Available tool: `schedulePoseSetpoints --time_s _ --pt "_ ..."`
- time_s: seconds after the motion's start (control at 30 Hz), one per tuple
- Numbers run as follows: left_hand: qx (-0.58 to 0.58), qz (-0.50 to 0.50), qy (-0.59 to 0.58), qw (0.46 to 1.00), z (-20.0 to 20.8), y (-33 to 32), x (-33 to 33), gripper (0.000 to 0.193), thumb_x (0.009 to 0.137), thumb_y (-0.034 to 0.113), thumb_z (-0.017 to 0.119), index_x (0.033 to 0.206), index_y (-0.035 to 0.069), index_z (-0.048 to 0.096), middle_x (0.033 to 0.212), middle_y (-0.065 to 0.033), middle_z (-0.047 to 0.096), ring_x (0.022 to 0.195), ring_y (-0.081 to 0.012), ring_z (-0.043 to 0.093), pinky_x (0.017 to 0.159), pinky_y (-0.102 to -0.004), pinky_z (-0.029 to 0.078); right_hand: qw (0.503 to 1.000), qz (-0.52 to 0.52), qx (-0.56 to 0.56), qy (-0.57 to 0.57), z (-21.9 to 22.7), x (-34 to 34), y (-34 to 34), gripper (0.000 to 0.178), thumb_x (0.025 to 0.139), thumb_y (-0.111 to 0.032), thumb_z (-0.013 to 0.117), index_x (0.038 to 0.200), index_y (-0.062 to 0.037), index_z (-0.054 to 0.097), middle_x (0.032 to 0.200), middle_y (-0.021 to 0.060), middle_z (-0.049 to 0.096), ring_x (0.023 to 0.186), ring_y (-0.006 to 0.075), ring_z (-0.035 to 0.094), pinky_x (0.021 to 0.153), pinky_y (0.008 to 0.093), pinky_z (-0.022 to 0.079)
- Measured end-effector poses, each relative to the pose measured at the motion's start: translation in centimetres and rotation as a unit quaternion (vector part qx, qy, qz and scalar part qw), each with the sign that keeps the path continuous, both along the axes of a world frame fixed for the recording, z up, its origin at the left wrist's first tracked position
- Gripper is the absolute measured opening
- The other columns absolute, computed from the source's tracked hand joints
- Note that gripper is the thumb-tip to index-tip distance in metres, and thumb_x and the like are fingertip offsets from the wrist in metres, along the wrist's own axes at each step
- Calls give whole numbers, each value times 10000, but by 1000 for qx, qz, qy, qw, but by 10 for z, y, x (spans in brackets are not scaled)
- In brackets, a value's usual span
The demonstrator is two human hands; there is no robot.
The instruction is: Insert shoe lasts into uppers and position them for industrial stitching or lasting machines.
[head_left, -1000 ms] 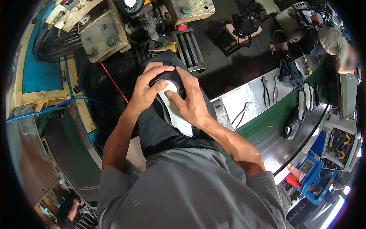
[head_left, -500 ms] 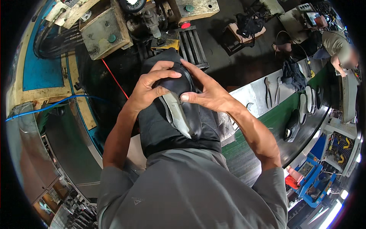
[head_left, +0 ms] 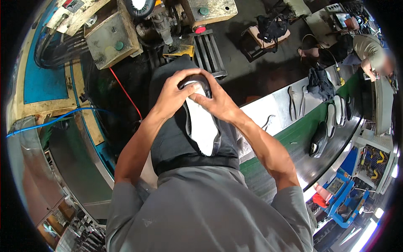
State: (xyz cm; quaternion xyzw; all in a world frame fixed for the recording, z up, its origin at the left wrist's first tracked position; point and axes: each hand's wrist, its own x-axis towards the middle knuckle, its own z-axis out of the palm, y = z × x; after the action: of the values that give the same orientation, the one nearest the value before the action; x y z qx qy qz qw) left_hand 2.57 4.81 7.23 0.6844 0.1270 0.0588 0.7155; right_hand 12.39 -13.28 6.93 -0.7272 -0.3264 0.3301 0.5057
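A black shoe upper (head_left: 218, 145) lies over my lap, its white sole-shaped face (head_left: 203, 130) turned up and its narrow end toward me. My left hand (head_left: 171, 93) is wrapped round the left side of the far, rounded end, with the thumb pressed on the white face. From the other side my right hand (head_left: 219, 104) grips the same end, its fingers over the black rim and its thumb close beside the left one. The fingertips are partly hidden behind the rim.
A green belt (head_left: 289, 145) at my right carries a black shoe (head_left: 320, 140) and several pale soles (head_left: 331, 119). Pincers (head_left: 291, 103) lie on the metal ledge (head_left: 262, 111). Ahead stands a machine (head_left: 163, 31); a blue hose (head_left: 63, 113) runs at left. Another person (head_left: 369, 50) works far right.
The shoe upper has tilted so that its white face shows more fully. Both hands have come closer together round the far end, thumbs now on the white face.
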Motion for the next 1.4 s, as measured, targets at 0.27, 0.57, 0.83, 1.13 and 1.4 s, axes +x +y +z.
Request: schedulePoseSetpoints --time_s 0.27,0.57,0.83,1.13,1.4 --pt "-466 108 -18 878 -50 -15 -40 519 1110 102 595 1590 -67 494 1535 -155 607 1466 -263 538 1285 -402 354 971 -31 36 234 -15 7 -10 809 1042 -283 801 1696 -96 364 1406 141 643 1266 204 626 1090 349 525" --pt "-257 128 -20 958 -57 -44 -36 584 1082 142 708 1613 27 496 1548 -122 558 1442 -203 518 1249 -373 395 977 -23 21 211 -16 4 -5 773 1061 -307 770 1693 -121 367 1401 160 633 1240 231 638 1044 374 556" --pt "-304 81 -14 949 -53 -34 -36 657 1095 225 672 1669 77 389 1559 -117 536 1433 -214 508 1233 -374 392 812 -53 178 553 -28 11 -26 808 1051 -276 750 1730 -99 350 1735 163 387 1580 265 376 1304 421 310" --pt "-192 100 11 976 -55 -41 -30 630 1108 219 631 1663 54 381 1618 -123 470 1484 -216 450 1262 -376 348 921 -64 121 366 -33 5 -13 645 1120 -213 648 1705 -92 405 1661 155 475 1476 228 478 1233 360 394" --pt "-144 99 121 977 -50 -59 -45 815 1118 226 634 1748 7 165 1727 -197 341 1580 -280 349 1289 -381 322 984 -74 -7 160 -34 -16 -17 730 1110 -290 666 1727 -69 345 1623 223 510 1473 286 498 1236 371 383"
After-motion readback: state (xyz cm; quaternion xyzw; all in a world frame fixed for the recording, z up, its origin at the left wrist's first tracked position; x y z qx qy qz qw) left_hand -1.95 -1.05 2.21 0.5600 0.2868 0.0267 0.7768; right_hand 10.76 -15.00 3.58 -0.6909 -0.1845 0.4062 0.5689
